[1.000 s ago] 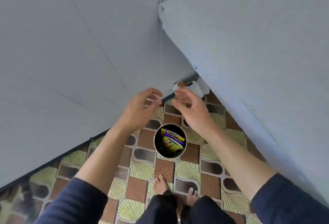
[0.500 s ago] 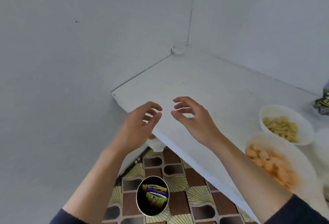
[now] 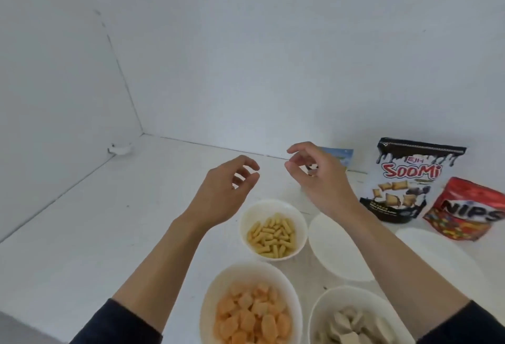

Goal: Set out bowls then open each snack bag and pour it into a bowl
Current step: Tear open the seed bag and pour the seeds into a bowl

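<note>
My left hand and my right hand hover side by side over the white table, fingers curled and apart, holding nothing. Below them sit white bowls: one with yellow stick snacks, one with orange puffs, one with pale pieces, and two with nothing in them. Against the wall stand a black-and-white Soomi bag, a red Nips bag and a blue bag mostly hidden behind my right hand.
White walls meet in a corner at the back left, where a small white object lies. The table's left edge runs along the bottom left of the view.
The view swung up and right from the floor and its bin of wrappers to the tabletop. Both hands let go of a thin strip and now hover above the bowls.
</note>
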The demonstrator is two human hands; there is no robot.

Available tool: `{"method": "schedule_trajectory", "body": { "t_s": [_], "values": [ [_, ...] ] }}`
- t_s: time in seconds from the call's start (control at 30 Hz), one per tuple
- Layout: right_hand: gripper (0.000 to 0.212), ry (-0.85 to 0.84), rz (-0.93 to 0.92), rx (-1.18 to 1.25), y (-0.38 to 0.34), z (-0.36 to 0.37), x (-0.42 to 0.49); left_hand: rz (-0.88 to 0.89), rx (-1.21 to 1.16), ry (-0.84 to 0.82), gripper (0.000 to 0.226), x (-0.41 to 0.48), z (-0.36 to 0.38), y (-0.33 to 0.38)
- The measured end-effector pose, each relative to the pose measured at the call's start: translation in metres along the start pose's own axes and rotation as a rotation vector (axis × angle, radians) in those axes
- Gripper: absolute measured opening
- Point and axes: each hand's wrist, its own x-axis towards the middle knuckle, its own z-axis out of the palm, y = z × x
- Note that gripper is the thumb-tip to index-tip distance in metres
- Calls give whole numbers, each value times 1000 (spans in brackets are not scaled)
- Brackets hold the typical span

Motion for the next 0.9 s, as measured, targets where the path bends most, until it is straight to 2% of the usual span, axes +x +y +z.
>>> {"method": "schedule_trajectory", "body": {
  "t_s": [0.1, 0.23, 0.4, 0.53, 0.7, 0.9],
  "values": [
    [12, 81, -27, -87, 30, -38, 29, 46, 34, -18, 10, 53, 41, 17],
    [13, 149, -35, -229, 64, -68, 69, 52, 131, -12, 29, 117, 90, 28],
    [22, 56, 36, -361, 108, -73, 94, -68, 187, -104, 40, 162, 141, 21],
    [28, 20, 89, -384, 134, -67, 96, -62, 152, -147, 29, 169, 163, 7],
    [20, 58, 74, -389, 154, -58, 87, -23, 136, -147, 2, 162, 168, -2],
    [21, 165, -99, -267, 124, -51, 86, 69, 129, -37, 8, 152, 134, 9]
  ]
}}
